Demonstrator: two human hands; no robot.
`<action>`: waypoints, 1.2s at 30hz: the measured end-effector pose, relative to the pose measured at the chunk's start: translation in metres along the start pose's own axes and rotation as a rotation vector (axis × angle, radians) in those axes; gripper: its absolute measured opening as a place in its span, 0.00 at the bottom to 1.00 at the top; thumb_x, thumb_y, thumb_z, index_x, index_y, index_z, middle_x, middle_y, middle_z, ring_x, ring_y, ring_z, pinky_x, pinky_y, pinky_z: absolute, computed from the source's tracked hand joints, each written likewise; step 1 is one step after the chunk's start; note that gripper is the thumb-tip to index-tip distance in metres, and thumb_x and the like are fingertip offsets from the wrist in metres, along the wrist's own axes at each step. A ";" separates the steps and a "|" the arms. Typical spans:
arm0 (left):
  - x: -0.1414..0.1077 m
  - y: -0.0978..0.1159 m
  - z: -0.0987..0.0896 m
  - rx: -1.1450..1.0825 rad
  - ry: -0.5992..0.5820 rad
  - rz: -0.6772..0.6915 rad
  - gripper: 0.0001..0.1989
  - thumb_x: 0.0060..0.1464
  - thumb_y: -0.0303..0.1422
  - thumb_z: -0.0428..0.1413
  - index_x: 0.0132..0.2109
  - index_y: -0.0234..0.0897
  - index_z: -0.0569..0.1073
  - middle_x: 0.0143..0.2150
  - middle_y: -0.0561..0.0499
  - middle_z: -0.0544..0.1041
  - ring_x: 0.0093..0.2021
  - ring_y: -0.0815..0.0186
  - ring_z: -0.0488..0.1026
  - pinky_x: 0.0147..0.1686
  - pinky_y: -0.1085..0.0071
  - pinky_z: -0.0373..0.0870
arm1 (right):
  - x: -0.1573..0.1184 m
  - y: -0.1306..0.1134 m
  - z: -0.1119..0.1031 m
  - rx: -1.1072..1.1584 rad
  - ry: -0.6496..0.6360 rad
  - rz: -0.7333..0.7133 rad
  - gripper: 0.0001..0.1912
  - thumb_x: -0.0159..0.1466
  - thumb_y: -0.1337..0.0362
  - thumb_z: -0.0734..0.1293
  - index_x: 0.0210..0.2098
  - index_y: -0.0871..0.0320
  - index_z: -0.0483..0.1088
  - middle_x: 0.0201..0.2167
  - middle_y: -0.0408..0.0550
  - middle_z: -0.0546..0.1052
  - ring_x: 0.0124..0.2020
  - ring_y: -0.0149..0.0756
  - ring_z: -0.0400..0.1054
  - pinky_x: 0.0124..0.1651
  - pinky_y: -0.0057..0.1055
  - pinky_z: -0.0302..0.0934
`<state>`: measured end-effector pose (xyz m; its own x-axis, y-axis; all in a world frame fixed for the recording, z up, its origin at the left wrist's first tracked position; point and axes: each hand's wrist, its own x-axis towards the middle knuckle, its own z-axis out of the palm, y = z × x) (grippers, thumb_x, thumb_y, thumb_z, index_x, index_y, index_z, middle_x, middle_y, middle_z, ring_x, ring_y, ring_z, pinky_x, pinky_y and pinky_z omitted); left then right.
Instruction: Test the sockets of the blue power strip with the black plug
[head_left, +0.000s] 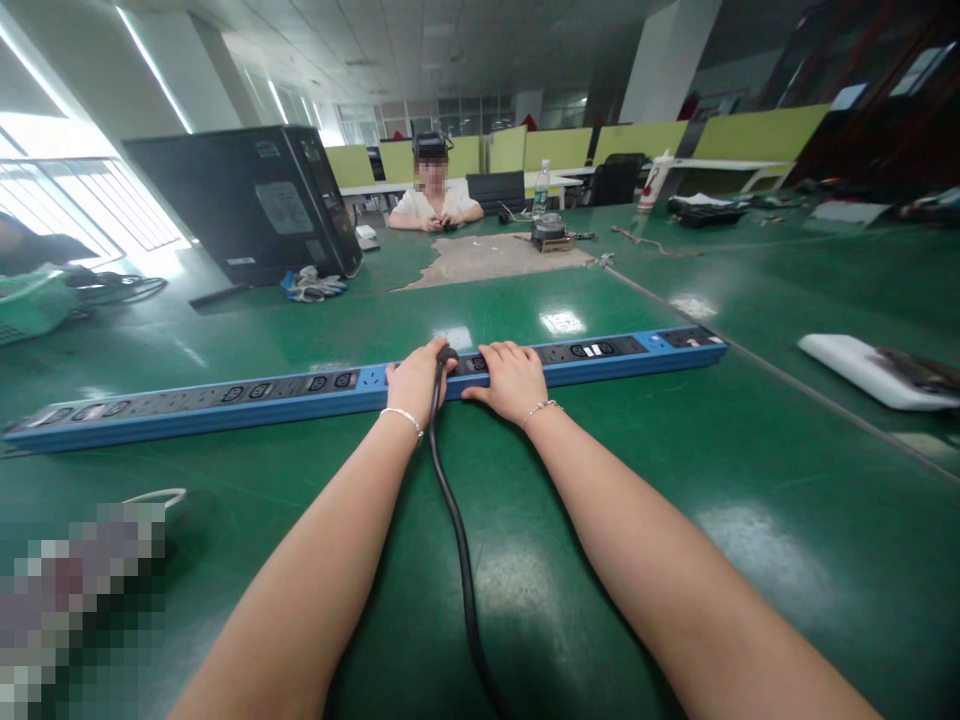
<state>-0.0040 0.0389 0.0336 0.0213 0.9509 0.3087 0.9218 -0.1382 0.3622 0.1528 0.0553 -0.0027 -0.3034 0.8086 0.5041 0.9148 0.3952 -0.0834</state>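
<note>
Your left hand (pixel 414 378) has its fingers closed around the black plug (pixel 448 355), at the middle of the long blue power strip (pixel 330 400). Whether the plug is seated in a socket you cannot tell from here, since your fingers cover that spot. The black cord (pixel 459 530) runs from it down between your forearms. Your right hand (pixel 517 382) lies across the strip just beside, fingers over the top and thumb along the near side; whether they clench it or only rest there cannot be told. The strip lies flat across the green counter (pixel 615 480) in front of you, sockets facing up.

At your far left stands a green mesh basket (pixel 34 305), cut off by the edge of view; what it holds is too blurred to make out. Dark cables (pixel 124 288) lie just beside it. Beyond the strip, a clear labelled bottle (pixel 541 190) stands upright, its contents too small to tell. Farther right is a white-and-red cup (pixel 654 182), its inside hidden. A black computer case (pixel 232 200) stands at left, with gloves (pixel 313 285) near its base.
</note>
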 end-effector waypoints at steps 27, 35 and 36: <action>-0.007 -0.001 -0.001 0.240 0.002 0.182 0.17 0.62 0.39 0.42 0.55 0.49 0.66 0.50 0.48 0.75 0.48 0.58 0.72 0.59 0.48 0.49 | -0.001 -0.001 0.000 0.002 0.014 -0.013 0.37 0.57 0.41 0.64 0.55 0.62 0.64 0.53 0.59 0.70 0.55 0.49 0.59 0.56 0.44 0.48; -0.017 -0.007 0.002 0.236 0.021 0.240 0.21 0.60 0.34 0.43 0.60 0.44 0.60 0.54 0.45 0.73 0.52 0.57 0.70 0.59 0.45 0.50 | -0.003 -0.009 -0.002 0.195 0.046 -0.139 0.31 0.59 0.55 0.66 0.59 0.60 0.61 0.59 0.55 0.65 0.58 0.45 0.59 0.59 0.44 0.51; -0.021 -0.009 0.004 0.240 0.032 0.251 0.23 0.60 0.33 0.43 0.62 0.41 0.58 0.55 0.43 0.72 0.54 0.57 0.69 0.59 0.46 0.49 | -0.003 -0.011 -0.002 0.236 0.048 -0.189 0.31 0.59 0.58 0.65 0.60 0.60 0.59 0.60 0.54 0.64 0.58 0.44 0.59 0.59 0.43 0.52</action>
<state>-0.0116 0.0217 0.0205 0.2503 0.8857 0.3909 0.9542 -0.2941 0.0554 0.1435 0.0480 -0.0015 -0.4441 0.6920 0.5691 0.7544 0.6315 -0.1792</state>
